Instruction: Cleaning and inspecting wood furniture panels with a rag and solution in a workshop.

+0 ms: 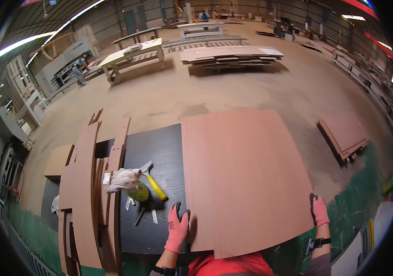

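Observation:
A large reddish-brown wood panel (247,179) lies in front of me over a black tabletop (153,142). There seem to be two sheets, as a second edge shows at its near left corner. My left hand (177,226), in a pink glove with dark fingertips, is beside the panel's left edge, fingers apart and holding nothing. At the right edge, my right hand (319,211) has its gloved fingers curled against the panel; their undersides are hidden. Left of the panel lie a yellow-handled hammer (157,186), a green container (140,192) topped by a pale cloth (124,180), and small metal tools.
Long brown boards (86,184) are piled at the left, near a cardboard box (58,161). A stack of panels (342,133) sits on the floor at right. Farther off are a low panel pile (231,57), a workbench (134,55) and two people, one at a machine (79,69).

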`<state>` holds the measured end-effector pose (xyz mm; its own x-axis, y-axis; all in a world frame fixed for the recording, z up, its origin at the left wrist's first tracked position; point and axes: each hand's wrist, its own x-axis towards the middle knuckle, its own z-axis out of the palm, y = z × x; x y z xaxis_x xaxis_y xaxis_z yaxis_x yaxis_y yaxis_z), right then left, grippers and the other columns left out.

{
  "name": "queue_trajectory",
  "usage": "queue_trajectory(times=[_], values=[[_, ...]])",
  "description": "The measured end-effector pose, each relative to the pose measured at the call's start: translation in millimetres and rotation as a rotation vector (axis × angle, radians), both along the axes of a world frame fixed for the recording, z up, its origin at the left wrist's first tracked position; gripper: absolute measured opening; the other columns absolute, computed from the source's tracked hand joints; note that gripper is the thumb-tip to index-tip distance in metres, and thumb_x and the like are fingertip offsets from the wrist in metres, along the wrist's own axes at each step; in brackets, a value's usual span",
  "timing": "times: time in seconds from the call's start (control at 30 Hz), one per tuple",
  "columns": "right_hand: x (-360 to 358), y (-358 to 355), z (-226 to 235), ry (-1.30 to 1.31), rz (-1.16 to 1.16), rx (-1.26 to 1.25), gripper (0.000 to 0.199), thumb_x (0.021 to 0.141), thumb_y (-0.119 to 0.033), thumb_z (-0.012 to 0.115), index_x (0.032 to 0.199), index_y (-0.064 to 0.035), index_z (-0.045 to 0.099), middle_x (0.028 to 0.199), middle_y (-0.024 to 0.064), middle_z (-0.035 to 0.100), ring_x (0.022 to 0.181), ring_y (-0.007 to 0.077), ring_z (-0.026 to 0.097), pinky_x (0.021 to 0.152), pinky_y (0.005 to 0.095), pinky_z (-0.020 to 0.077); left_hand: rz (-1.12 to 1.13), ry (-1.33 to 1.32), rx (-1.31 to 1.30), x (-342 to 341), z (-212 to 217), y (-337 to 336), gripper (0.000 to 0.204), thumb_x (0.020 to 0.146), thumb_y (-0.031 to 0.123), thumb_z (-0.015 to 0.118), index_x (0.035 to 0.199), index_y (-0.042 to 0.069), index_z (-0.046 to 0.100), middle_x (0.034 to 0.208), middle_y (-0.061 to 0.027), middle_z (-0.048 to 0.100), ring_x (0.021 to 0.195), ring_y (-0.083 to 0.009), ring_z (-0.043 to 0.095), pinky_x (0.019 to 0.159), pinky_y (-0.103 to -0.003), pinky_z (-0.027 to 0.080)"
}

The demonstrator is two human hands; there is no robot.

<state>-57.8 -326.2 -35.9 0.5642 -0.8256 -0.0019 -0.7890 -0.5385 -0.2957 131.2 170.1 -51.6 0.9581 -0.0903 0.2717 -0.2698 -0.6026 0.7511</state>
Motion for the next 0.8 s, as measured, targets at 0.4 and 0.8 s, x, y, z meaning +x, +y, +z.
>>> queue_trajectory(times=[0.4, 0.8], values=[[-65.3, 106.4, 2.7, -0.392, -0.236, 0.241, 0.025, 0.083, -0.018, 0.054, 0.093, 0.0042, 0.056, 0.088, 0.0206, 0.061, 0.082, 0.0352, 0.059, 0.069, 0.0405, 0.0462, -0.096, 0.443, -0.092, 19.4, 37.6, -24.5, 0.044, 0.084, 0.021, 0.052, 0.119, -0.004, 0.045, 0.106, -0.0218, 0.057, 0.095, -0.0296, 0.057, 0.082, -0.035, 0.044], [-101.8, 175.2, -33.3, -0.467, -0.294, 0.921, 0.025, 0.089, -0.023, 0.049, 0.085, -0.0001, 0.057, 0.073, 0.0086, 0.058, 0.066, 0.0177, 0.054, 0.061, 0.0303, 0.0426, -0.202, 0.568, 0.168, 29.2, 45.5, 9.7, 0.047, 0.092, 0.034, 0.041, 0.11, -0.008, 0.053, 0.105, -0.0247, 0.058, 0.096, -0.0337, 0.055, 0.08, -0.034, 0.043]])
